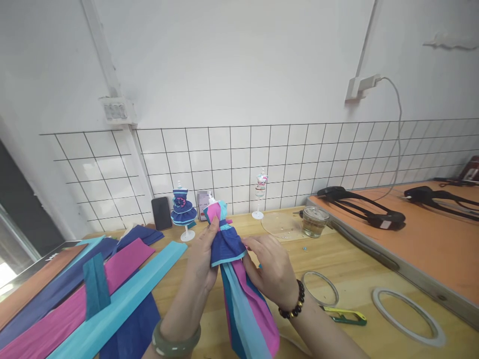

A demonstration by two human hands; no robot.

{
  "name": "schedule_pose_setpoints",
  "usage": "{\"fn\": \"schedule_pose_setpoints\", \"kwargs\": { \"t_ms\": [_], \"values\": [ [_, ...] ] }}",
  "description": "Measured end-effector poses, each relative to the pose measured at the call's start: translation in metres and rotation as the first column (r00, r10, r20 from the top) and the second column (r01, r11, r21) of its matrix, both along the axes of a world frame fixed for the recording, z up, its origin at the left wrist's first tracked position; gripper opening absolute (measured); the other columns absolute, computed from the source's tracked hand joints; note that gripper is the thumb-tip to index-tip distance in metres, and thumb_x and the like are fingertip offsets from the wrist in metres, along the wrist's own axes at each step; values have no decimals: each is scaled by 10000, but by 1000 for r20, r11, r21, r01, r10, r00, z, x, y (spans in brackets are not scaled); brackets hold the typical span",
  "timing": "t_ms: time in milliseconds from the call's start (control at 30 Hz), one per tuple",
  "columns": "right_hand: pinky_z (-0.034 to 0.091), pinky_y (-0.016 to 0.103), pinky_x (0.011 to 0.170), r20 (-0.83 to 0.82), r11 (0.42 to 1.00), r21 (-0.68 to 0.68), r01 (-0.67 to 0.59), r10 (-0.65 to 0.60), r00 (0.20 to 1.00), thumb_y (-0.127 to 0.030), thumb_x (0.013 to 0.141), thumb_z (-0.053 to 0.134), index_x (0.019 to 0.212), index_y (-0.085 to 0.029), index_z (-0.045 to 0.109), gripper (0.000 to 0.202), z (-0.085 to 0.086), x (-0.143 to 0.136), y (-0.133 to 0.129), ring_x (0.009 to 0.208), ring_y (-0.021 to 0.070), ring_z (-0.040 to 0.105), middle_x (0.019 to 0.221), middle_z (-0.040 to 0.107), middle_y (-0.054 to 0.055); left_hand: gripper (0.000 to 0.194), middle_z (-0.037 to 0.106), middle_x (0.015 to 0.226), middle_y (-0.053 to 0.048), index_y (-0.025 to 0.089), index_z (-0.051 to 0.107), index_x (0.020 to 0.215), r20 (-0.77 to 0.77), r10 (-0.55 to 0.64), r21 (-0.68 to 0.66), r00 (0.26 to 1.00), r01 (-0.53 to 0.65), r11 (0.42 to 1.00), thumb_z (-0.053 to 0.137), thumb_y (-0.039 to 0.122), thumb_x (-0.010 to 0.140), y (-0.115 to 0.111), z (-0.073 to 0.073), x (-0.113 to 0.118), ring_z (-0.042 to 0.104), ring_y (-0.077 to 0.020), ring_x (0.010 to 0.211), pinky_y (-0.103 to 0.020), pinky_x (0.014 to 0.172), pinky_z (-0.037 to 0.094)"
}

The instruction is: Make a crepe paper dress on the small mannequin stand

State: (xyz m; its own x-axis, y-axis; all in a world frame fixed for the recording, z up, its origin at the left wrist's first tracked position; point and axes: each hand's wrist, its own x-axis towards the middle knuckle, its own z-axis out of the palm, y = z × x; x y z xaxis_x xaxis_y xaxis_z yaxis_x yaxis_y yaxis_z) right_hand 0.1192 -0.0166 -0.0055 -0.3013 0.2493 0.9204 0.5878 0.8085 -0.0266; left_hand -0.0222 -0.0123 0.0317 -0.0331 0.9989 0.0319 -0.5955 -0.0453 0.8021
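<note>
Between my hands is a miniature dress form in a doll dress [228, 244], tilted, with a pink and light-blue bodice, a navy overskirt and long strips of teal, light blue and pink hanging below. My left hand [204, 254] is wrapped round its bodice and waist from the left. At the overskirt's right edge, the fingers of my right hand [272, 267] pinch the fabric. Behind stand a small dress form in a navy tiered dress [183, 212] and a white one [260, 192] with a patterned top. The dress covers parts of my fingers.
Long strips of coloured fabric [123, 294] lie at left, near a black phone [162, 213]. On the right are a glass of liquid [315, 222], rolls of tape [407, 316], a green cutter [346, 316] and an orange-topped board [419, 234] bearing black frames.
</note>
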Motion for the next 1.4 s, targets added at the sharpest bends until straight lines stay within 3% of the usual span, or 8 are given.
{"fn": "schedule_pose_setpoints", "kwargs": {
  "t_ms": [200, 533, 767, 1033, 1200, 1400],
  "values": [
    [453, 330, 595, -30, 999, 33, -13, 14, 999, -14, 781, 485, 991, -183, 526, 273, -1, 2, 1, 677, 187, 559, 768, 653, 71, 328, 685, 749, -57, 102, 676, 880, -1, 6, 22, 1000, -6, 1000, 686, 383, 712, 0, 0, 2, 626, -135, 658, -204, 586, 510],
    [472, 343, 625, -114, 998, -27, -61, 57, 992, -16, 778, 481, 945, -193, 534, 249, -6, 2, 5, 705, 185, 573, 764, 648, 65, 334, 671, 783, -52, 107, 665, 894, 36, 42, 90, 998, -45, 995, 695, 379, 703, -1, -4, 4, 603, -118, 651, -204, 580, 494],
    [489, 348, 644, -206, 995, -44, -87, 77, 975, -15, 777, 494, 941, -208, 529, 256, -8, 0, 7, 726, 188, 588, 772, 643, 59, 314, 652, 721, -30, 115, 662, 868, 35, 61, 71, 998, -63, 995, 699, 377, 699, -2, -3, 6, 586, -107, 620, -200, 563, 484],
    [491, 375, 712, -187, 983, -152, -108, 79, 979, -88, 790, 523, 1032, -209, 524, 271, -9, 0, 8, 796, 205, 602, 863, 648, 67, 282, 649, 718, -15, 120, 658, 803, 64, 105, 46, 992, -108, 993, 738, 349, 659, 0, -5, 5, 577, -84, 621, -171, 569, 472],
    [482, 375, 699, -125, 993, -95, -65, 52, 991, -46, 804, 474, 984, -210, 540, 252, -9, 3, 10, 761, 199, 610, 825, 662, 61, 256, 645, 675, -3, 126, 648, 757, 51, 90, 54, 995, -93, 994, 728, 353, 671, -2, -3, 8, 568, -80, 584, -170, 527, 458],
    [481, 364, 669, -191, 995, -73, -74, 59, 980, -32, 789, 467, 921, -208, 547, 234, -10, 2, 10, 734, 198, 604, 776, 652, 56, 240, 640, 642, 12, 131, 631, 699, 50, 79, 77, 996, -83, 994, 726, 350, 673, -4, -3, 9, 562, -75, 572, -168, 529, 443]
  ]
}}
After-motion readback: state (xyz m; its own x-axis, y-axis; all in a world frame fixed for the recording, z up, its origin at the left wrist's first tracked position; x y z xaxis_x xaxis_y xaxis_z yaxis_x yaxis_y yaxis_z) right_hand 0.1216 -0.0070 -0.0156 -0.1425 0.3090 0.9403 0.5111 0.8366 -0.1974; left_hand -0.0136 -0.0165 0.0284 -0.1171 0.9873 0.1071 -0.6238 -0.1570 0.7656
